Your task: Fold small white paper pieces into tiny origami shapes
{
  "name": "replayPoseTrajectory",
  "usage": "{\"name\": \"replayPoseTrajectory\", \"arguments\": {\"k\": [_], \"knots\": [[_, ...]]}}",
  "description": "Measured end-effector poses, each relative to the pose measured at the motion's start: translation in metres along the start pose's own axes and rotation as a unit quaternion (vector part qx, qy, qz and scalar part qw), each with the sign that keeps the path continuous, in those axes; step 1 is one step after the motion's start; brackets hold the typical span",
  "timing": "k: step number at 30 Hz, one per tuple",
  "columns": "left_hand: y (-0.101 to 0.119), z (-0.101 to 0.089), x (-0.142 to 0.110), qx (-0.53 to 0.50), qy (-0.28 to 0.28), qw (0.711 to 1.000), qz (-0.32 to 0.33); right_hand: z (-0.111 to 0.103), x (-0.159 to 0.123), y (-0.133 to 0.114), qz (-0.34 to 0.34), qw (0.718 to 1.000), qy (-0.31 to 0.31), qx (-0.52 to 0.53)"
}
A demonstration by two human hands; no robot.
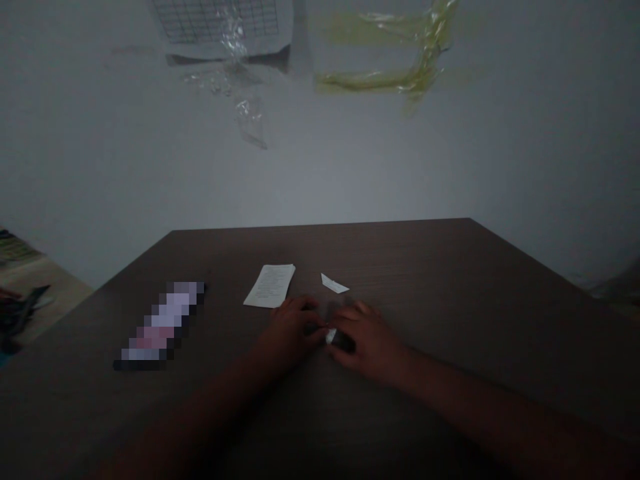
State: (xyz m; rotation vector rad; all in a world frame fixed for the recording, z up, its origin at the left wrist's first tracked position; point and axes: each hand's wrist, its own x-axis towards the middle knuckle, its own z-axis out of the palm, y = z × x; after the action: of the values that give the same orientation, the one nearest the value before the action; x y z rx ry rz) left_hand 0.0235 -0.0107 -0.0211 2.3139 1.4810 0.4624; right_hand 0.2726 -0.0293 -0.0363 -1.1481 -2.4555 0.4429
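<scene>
Close together above the middle of the brown table (425, 267), my two hands meet at a small white piece of paper (331, 336). My left hand (296, 327) is closed, its thumb and fingertips at the paper's left edge. From the other side my right hand (367, 339) curls around the same piece, hiding part of it. Dim light blurs the fingertips. Just beyond the hands lies a folded strip of white paper (334, 284). A stack of printed paper sheets (271, 285) rests past my left hand, near its fingers.
A phone (163, 325) with a lit, pixelated screen lies on the table's left side. The far table edge meets a pale wall (320, 173) bearing a taped grid sheet (220, 23) and yellowed tape (370, 81). Blurred items (25, 307) sit beyond the left edge.
</scene>
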Motion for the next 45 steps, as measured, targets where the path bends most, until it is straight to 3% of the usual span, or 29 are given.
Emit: {"name": "replayPoseTrajectory", "arguments": {"k": [4,14,20,24,39,45], "knots": [[0.006,-0.001,-0.002,0.008,-0.006,1.0,-0.011,0.003,0.001,0.007,-0.013,1.0,0.021,0.005],[0.013,-0.002,-0.003,0.025,-0.014,1.0,-0.003,0.015,0.001,0.002,0.029,0.999,0.027,-0.012],[0.001,0.003,-0.002,0.032,-0.014,0.999,0.014,0.006,0.003,0.02,-0.044,0.998,0.018,0.045],[-0.003,0.005,-0.004,0.046,-0.012,0.998,0.033,0.006,0.005,0.033,-0.072,0.993,0.048,0.074],[0.013,-0.004,-0.008,0.081,-0.045,0.995,0.025,0.017,0.011,0.028,0.033,0.994,0.082,0.063],[0.015,-0.004,-0.007,0.09,-0.046,0.995,0.022,0.011,0.014,0.033,0.069,0.991,0.099,0.056]]}}
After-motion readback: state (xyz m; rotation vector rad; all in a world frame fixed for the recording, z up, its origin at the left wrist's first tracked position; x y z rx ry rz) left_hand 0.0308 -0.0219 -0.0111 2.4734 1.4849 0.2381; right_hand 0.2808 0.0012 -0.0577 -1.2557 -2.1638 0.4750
